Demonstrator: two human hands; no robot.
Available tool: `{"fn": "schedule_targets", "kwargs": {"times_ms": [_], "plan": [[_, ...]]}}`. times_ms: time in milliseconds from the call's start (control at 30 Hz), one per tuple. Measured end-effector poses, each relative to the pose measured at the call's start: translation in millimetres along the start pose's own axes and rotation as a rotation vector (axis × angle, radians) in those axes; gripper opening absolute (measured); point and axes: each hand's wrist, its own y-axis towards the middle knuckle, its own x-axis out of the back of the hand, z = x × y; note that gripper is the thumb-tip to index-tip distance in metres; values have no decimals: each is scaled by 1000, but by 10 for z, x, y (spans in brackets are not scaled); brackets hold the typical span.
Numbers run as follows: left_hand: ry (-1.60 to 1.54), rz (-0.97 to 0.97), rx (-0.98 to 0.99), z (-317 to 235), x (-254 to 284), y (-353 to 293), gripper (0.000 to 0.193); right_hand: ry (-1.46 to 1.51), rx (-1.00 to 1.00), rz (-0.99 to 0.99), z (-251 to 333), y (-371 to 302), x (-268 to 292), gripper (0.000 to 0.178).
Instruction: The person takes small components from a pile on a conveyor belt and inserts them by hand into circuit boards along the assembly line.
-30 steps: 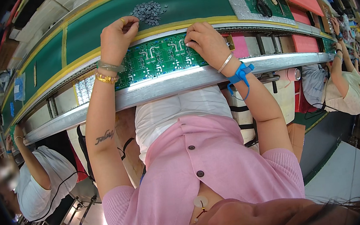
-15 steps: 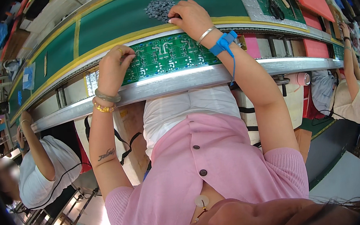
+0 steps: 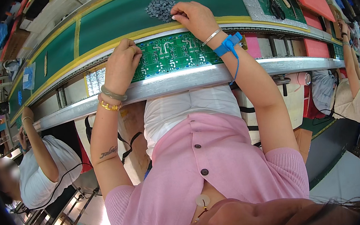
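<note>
A green circuit board [image 3: 170, 57] with white tracks and small parts lies along the metal rails in front of me. Over its left end is my left hand [image 3: 122, 65], thumb and fingers pinched together; anything between them is too small to make out. My right hand [image 3: 199, 21] hovers beyond the board's far edge, beside a heap of small grey components [image 3: 158, 9] on the green belt. Its fingertips are drawn together close to the heap's right side, and what they hold, if anything, cannot be made out. A blue wrist strap [image 3: 228, 45] circles my right wrist.
The green belt [image 3: 115, 21] runs across behind the board, edged in yellow. Black scissors [image 3: 275, 10] lie at the far right, near a silvery strip [image 3: 245, 0]. The near metal rail [image 3: 185, 78] crosses before my waist. Co-workers sit left [image 3: 49, 168] and right [image 3: 352, 100].
My left hand has shifted a little to the right and away from me, over the board's left end. The right hand has moved slightly right, its fingertips now just off the heap.
</note>
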Motion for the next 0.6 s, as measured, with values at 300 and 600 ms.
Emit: {"fn": "schedule_targets", "kwargs": {"times_ms": [300,600], "plan": [[33,4,-44,-14,5,-24,8,71,15,-34,39,-133,229,10],[-164,26,-14,-3,11,463,9,60,47,108,213,-485,365,6]]}}
